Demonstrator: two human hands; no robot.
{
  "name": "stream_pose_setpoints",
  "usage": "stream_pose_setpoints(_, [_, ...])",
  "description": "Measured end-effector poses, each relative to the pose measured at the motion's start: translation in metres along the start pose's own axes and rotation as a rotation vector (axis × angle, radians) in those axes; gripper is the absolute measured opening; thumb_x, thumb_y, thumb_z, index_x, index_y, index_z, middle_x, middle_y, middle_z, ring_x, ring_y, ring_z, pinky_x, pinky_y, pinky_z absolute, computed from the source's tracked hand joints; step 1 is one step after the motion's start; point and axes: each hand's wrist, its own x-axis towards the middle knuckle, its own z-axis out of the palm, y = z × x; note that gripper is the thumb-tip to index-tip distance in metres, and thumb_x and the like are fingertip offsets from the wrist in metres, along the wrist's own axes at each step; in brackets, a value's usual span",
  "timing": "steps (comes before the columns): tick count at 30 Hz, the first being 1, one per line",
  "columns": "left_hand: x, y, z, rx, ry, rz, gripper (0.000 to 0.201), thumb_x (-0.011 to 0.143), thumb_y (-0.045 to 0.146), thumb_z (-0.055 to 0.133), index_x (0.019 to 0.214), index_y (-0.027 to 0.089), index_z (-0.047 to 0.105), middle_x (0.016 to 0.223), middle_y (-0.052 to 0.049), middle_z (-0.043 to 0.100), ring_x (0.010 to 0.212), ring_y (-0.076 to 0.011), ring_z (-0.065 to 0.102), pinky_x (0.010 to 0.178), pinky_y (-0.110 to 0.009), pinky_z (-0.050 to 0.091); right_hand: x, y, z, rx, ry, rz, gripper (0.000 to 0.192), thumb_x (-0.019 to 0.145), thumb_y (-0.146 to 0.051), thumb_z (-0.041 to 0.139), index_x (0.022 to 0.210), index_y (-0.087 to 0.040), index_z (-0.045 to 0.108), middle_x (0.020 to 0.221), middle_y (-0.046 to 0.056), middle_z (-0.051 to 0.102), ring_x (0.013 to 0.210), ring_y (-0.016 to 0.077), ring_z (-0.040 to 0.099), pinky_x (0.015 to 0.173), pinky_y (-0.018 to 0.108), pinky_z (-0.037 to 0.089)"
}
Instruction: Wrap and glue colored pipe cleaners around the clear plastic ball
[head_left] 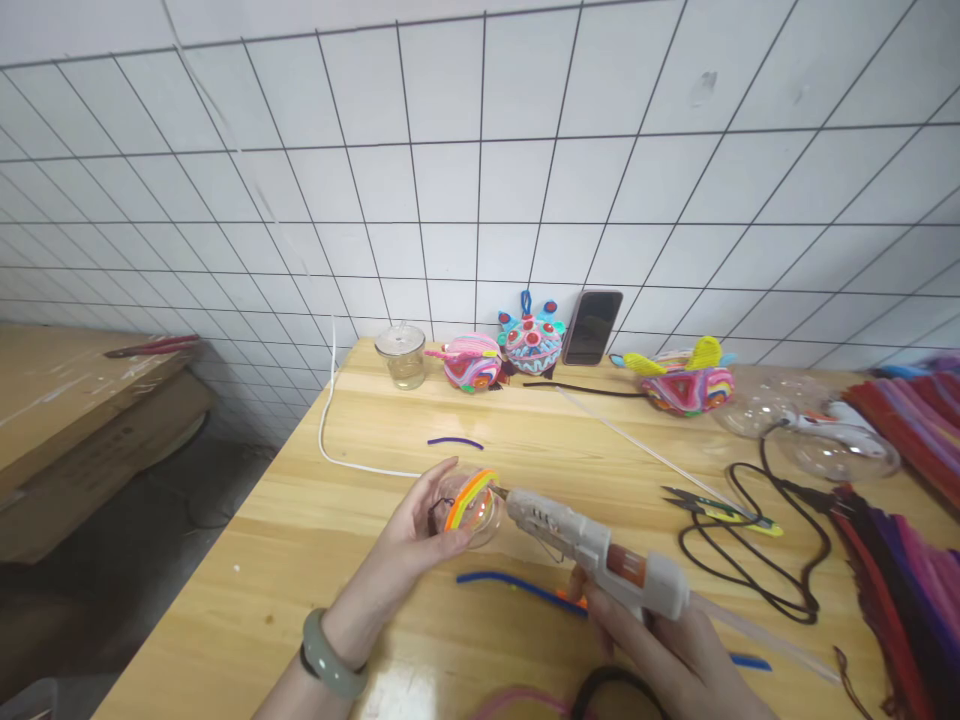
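At the near middle of the wooden table (pixel 315 520), the left hand (pixel 416 540) cups a clear plastic ball (pixel 474 512) from its left side, thumb under it and fingers curled round the back, closed on it. An orange and yellow-green pipe cleaner (pixel 468 496) arcs over the ball's top. The right hand (pixel 667 650) is wrapped round the grip of a white glue gun (pixel 592 545), its barrel tilted up and to the left so the nozzle meets the ball's right side at the pipe cleaner. The left wrist wears a grey-green bangle (pixel 330 655).

Beneath the gun lies a blue pipe cleaner (pixel 517 585); a short purple piece (pixel 455 441) rests apart behind the ball. Bare wood lies open to the left of the hands up to the table's left edge, where the floor drops away; a white cable (pixel 326 420) runs along that edge. To the right, a black cord (pixel 757 560) loops beside small snips (pixel 720 512), crowding that side.

Along the tiled wall stand a glass jar (pixel 403 357), three bright finished balls (pixel 472 362) and a leaning phone (pixel 592 327). Heaps of pipe cleaners (pixel 907 560) at the far right are cut off by the frame, as is the right forearm. Clear half-shells (pixel 840 445) near them are hard to make out.
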Motion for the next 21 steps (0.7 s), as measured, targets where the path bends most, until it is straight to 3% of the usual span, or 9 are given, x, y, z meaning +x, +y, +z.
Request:
stream_pose_setpoints(14, [-0.0004, 0.0000, 0.0005, -0.010, 0.003, -0.006, 0.070, 0.063, 0.017, 0.084, 0.127, 0.025, 0.058, 0.120, -0.007, 0.070, 0.113, -0.0267, 0.062, 0.095, -0.033, 0.046, 0.0003, 0.0059, -0.0003, -0.027, -0.087, 0.004, 0.030, 0.092, -0.048, 0.050, 0.099, -0.022, 0.064, 0.077, 0.004, 0.064, 0.073, 0.0222, 0.061, 0.065, 0.031, 0.051])
stream_pose_setpoints(21, [-0.0021, 0.0001, 0.0001, -0.050, 0.004, -0.004, 0.066, 0.063, 0.017, 0.084, 0.124, 0.026, 0.060, 0.123, -0.007, 0.068, 0.117, -0.0268, 0.059, 0.097, -0.032, 0.045, 0.0040, -0.0018, 0.0007, 0.055, -0.087, 0.007, 0.037, 0.091, -0.054, 0.050, 0.082, -0.021, 0.064, 0.068, 0.002, 0.060, 0.068, 0.0198, 0.057, 0.066, 0.031, 0.047])
